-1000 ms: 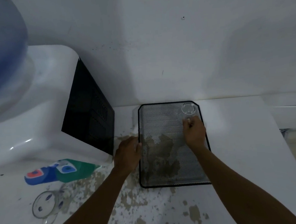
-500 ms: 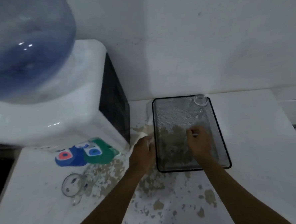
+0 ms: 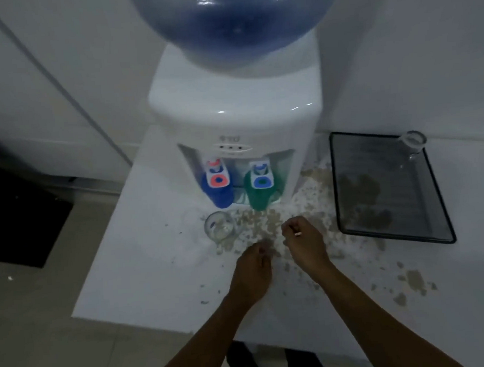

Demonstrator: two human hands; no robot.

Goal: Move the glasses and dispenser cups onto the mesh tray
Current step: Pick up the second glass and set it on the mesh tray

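Note:
A black mesh tray (image 3: 435, 217) lies on the white table at the right. One clear glass (image 3: 413, 142) stands in its far right corner. A second clear glass (image 3: 220, 229) stands on the table in front of the water dispenser. A blue cup (image 3: 218, 188) sits under the left tap and a green cup (image 3: 261, 193) under the right tap. My left hand (image 3: 253, 270) and my right hand (image 3: 305, 240) hover over the table right of the second glass, both empty, with fingers loosely curled.
The white water dispenser (image 3: 237, 121) with a large blue bottle (image 3: 233, 19) stands at the table's back. The table top (image 3: 155, 262) has peeling, flaked paint near the hands. The table's left edge drops to a tiled floor with a dark mat (image 3: 16, 222).
Both hands have left the mesh tray and come left, in front of the dispenser. The view has swung left. The glass stays in the tray's far corner.

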